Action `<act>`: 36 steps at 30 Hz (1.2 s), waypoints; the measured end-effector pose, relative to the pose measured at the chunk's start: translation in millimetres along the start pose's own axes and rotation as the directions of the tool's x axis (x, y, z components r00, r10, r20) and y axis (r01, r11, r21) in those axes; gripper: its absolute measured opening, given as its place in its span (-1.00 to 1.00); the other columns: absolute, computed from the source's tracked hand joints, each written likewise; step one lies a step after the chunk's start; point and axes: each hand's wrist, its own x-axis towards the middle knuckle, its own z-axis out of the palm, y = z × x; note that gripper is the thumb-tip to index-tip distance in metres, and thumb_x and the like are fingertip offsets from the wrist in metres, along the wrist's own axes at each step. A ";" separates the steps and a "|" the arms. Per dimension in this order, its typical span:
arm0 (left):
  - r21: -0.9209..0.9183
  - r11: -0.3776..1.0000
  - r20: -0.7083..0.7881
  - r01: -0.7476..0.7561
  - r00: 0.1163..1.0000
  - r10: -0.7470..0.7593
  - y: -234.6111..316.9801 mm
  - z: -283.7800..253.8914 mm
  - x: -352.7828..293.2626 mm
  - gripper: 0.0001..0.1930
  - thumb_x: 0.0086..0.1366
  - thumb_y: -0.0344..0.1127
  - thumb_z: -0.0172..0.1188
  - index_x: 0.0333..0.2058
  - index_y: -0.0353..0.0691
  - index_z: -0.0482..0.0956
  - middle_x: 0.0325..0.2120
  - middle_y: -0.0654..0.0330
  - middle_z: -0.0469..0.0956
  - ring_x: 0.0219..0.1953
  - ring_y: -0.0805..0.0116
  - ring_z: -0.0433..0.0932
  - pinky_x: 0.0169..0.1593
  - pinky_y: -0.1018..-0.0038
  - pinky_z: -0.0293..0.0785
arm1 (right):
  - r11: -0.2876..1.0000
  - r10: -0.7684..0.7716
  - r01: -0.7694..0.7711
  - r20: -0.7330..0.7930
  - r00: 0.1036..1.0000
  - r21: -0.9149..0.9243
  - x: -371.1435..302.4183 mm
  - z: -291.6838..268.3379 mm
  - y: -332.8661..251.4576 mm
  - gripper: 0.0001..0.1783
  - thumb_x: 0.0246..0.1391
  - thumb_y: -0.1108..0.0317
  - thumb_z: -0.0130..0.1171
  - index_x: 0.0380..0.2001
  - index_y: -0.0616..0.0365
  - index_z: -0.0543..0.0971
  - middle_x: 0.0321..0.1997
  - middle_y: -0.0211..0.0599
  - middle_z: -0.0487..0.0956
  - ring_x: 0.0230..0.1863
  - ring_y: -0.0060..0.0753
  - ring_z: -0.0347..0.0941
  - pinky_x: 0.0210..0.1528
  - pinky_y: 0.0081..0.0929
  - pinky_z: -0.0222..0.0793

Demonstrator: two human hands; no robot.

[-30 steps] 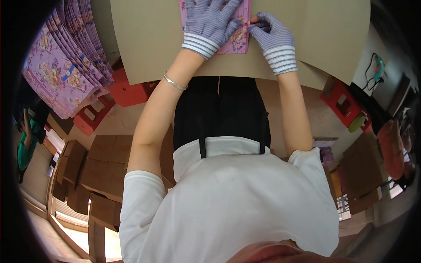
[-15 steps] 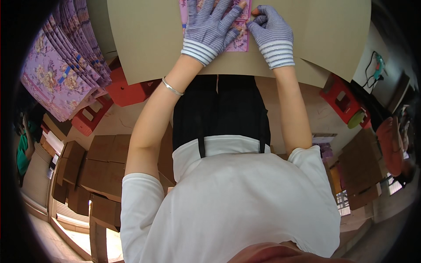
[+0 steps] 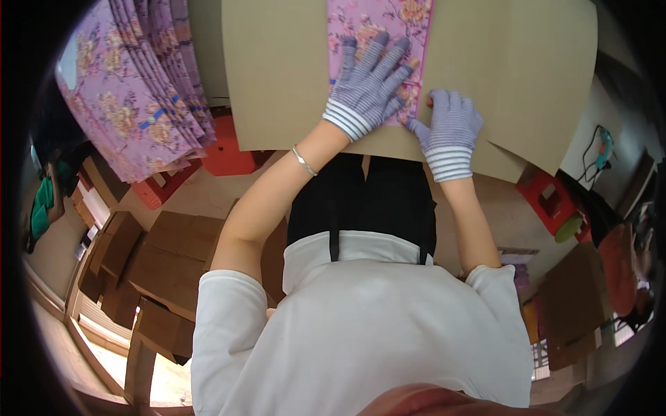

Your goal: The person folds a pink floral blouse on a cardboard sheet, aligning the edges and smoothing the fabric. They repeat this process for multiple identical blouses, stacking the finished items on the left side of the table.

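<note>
A long floral piece of pink-purple cloth (image 3: 381, 17), folded flat, lies on the table. My left hand (image 3: 368, 87), in a striped grey-purple glove, rests on it with the fingers spread, pressing down flat. Beside the cloth's right edge is my right hand (image 3: 452, 125), in a matching glove. Its thumb points toward the near right corner of the cloth, while the other fingers extend forward over the bare tabletop. I see nothing held in it. Whether the thumb touches the cloth edge, I cannot tell.
The pale table (image 3: 527, 62) has its near edge at my waist. A stack of similar floral cloths (image 3: 132, 90) hangs at the left, above red stools (image 3: 232, 149). Another red stool (image 3: 548, 197) stands at right. Cardboard boxes (image 3: 173, 256) are piled behind me at left.
The view has shifted, so table and cloth appear lower and further right. My right hand's curled fingers have straightened and it sits slightly off the cloth's edge. My left hand stays flat on the cloth.
</note>
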 end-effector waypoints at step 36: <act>0.057 0.954 -0.343 -0.295 0.891 0.297 -53.7 -22.0 32.6 -0.35 0.09 -0.09 0.22 0.16 -0.18 0.38 0.21 0.07 0.34 0.27 0.14 0.27 0.29 -0.17 0.05 | 0.974 0.216 -0.183 0.327 0.920 -0.130 29.9 -28.7 -23.8 -0.43 -0.31 -0.09 0.50 -0.24 -0.09 0.55 -0.15 -0.39 0.56 0.01 -0.25 0.45 -0.02 -0.15 0.37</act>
